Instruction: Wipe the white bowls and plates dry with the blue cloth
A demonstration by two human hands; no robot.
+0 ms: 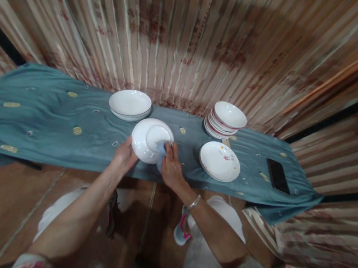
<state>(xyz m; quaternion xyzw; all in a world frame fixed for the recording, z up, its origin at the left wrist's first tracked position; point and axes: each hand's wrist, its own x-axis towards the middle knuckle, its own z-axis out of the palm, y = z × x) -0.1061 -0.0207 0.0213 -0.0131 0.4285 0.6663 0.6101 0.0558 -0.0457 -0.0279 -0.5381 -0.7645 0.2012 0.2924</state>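
Note:
A white plate is held up over the table with its underside and foot ring facing me. My left hand grips its lower left rim. Pressed against the plate's right side is a light blue cloth, bunched in the fingers of my right hand. Just behind the held plate sits a stack of white plates. To the right of my right hand lie white plates with a floral print, face up.
A stack of white bowls with red bands stands at the back right. A dark phone lies near the right end of the narrow table, covered by a blue-green cloth. Behind it hangs a striped curtain.

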